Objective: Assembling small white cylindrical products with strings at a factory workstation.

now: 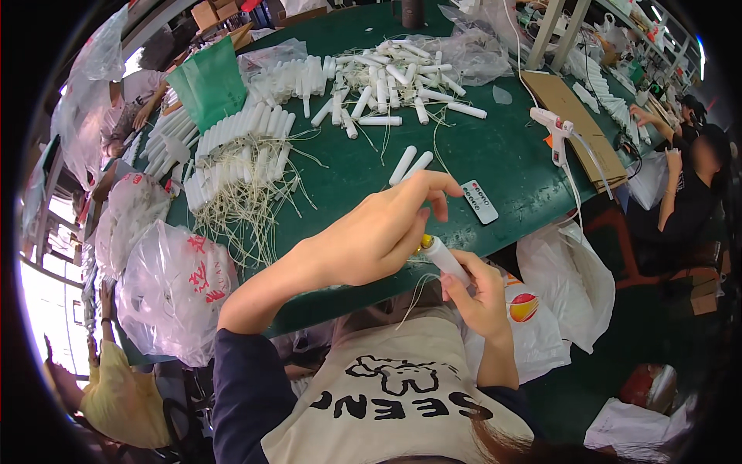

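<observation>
My right hand [481, 298] is closed around a white tube [448, 261], held tilted in front of my chest. A small yellow piece [425, 242] shows at the tube's upper end, and thin pale wires [417, 290] hang beside it. Over that end reaches my left hand [371, 232], its fingers bent and apart with nothing visible between them. Part of its fingertips is hidden, and I cannot tell whether it touches the yellow piece. Just beyond lie two loose white tubes [410, 165] and a white remote control [480, 203] on the green table [348, 174].
A heap of white tubes [394, 77] lies at the back, with wired bundles [239, 155] to the left. A hot glue gun [556, 131] and flat cardboard [576, 116] sit right. Plastic bags [174, 286] hang at the edge. Co-workers [696, 170] sit on both sides.
</observation>
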The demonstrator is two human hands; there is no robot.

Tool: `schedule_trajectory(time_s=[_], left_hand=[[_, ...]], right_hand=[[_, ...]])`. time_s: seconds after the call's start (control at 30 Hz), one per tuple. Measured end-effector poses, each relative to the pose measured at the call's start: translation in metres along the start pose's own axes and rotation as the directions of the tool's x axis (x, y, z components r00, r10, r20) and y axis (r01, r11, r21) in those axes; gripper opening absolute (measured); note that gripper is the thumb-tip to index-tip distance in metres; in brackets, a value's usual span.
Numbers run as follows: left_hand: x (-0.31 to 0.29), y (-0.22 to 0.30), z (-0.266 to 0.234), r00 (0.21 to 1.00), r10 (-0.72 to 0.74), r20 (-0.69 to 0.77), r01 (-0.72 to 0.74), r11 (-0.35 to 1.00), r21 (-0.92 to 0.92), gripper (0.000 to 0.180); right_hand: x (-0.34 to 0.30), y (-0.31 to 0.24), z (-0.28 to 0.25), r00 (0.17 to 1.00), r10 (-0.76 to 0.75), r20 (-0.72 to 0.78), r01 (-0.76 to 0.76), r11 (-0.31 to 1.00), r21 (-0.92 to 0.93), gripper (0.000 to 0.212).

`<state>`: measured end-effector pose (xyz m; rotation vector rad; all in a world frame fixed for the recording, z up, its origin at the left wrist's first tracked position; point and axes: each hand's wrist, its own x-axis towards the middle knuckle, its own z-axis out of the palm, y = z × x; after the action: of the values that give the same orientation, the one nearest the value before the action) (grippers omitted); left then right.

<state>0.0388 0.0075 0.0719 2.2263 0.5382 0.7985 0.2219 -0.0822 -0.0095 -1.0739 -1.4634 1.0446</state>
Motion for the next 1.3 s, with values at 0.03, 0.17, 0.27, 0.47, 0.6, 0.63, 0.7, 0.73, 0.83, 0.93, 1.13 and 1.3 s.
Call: schedule_trajectory(time_s=[0.03,0.17,0.27,0.47,0.6,0.63,0.7,0.73,0.83,0.93,1.13,1.3], left_hand=[[0.000,0.003,-0.002,0.999,-0.008,0.035,0.007,0.999,0.036,0.036],[0.004,0.011,-0.005,0.987,0.061,0.145,-0.110,0.929,0.353,0.037],[0.006,0.012,-0.003,0.976,-0.004,0.219,-0.055,0.964,0.261,0.038],[0.005,-0.008,0.001,0.987,0.041,0.157,-0.022,0.992,-0.120,0.043],[0.007,-0.001,-0.010,0.964,-0.148,0.221,0.214,0.925,-0.316,0.049],[0.009,0.000,-0.012,0.959,-0.186,0.213,0.253,0.901,-0.352,0.051],[0.007,-0.008,-0.009,0.973,-0.165,0.164,0.216,0.902,-0.374,0.050],[0.007,-0.010,-0.006,0.982,-0.152,0.114,0.181,0.935,-0.304,0.048],[0.009,-0.004,-0.004,0.981,-0.157,0.110,0.175,0.969,-0.174,0.042],[0.009,-0.017,0.010,0.992,0.112,0.050,-0.116,0.990,0.081,0.034],[0.005,-0.009,0.012,0.988,-0.019,0.151,-0.011,0.980,0.198,0.046],[-0.003,-0.031,-0.004,0.909,-0.394,-0.133,0.395,0.918,-0.019,0.044]], right_hand=[[0.000,0.000,0.000,1.000,-0.001,0.001,0.001,1.000,0.001,0.023],[0.001,0.002,0.001,0.999,-0.039,-0.022,0.037,0.993,-0.112,0.023],[0.000,0.007,0.004,0.998,-0.051,-0.033,0.048,0.994,-0.096,0.022],[-0.002,0.008,0.005,1.000,0.013,0.001,-0.013,1.000,0.020,0.021],[-0.005,0.020,0.006,1.000,0.030,-0.009,-0.028,0.987,0.155,0.024],[-0.005,0.021,0.006,0.999,0.029,-0.012,-0.027,0.988,0.154,0.024],[-0.005,0.024,0.008,1.000,0.025,0.009,-0.026,0.983,0.180,0.025],[-0.005,0.025,0.008,1.000,0.025,0.010,-0.026,0.983,0.181,0.025],[-0.005,0.025,0.010,0.998,0.056,0.007,-0.056,0.981,0.185,0.025],[-0.005,0.024,0.011,0.998,0.053,0.019,-0.055,0.990,0.133,0.026],[-0.006,0.036,0.013,1.000,0.002,0.025,-0.004,0.996,0.087,0.025],[-0.011,0.042,0.008,0.999,0.029,-0.038,-0.015,0.944,0.330,0.024]])
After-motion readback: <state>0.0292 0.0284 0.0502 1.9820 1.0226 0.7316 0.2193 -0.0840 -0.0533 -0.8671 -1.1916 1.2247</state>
